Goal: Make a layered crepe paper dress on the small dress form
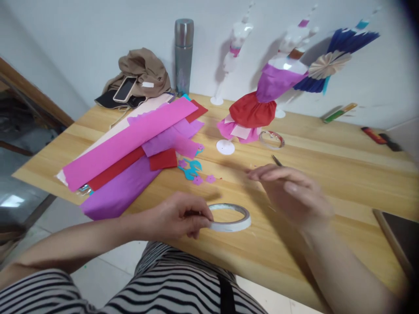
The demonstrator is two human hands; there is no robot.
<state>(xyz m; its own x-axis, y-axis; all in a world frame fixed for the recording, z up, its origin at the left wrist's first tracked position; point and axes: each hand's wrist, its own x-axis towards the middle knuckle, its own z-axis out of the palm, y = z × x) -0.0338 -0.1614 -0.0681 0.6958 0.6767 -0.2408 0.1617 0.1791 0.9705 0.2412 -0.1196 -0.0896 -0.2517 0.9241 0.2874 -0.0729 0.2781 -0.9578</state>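
My left hand [183, 216] pinches the near left rim of a roll of white tape [234, 225], which is tilted above the wooden table. To the right, my right hand [291, 192] is raised over the tabletop, with its fingers stretched out and the thumb apart. I see nothing held in it. Just behind its fingers lies a dark pointed tool [276, 160], mostly hidden. A mini dress form [225, 147] beyond the hands wears a purple top [278, 83] and a red and pink skirt [252, 109] of crepe-like material. A second tape roll [271, 139] lies beside its base.
Pink, red and purple sheets [131, 144] are piled at left, near small flower and blue cutouts [190, 169]. Behind stand a steel flask [183, 56], a brown cloth bag [140, 69] with a phone [125, 89], and other forms. A green-handled cutter [338, 113] and dark tablet-like object [401, 240] are right.
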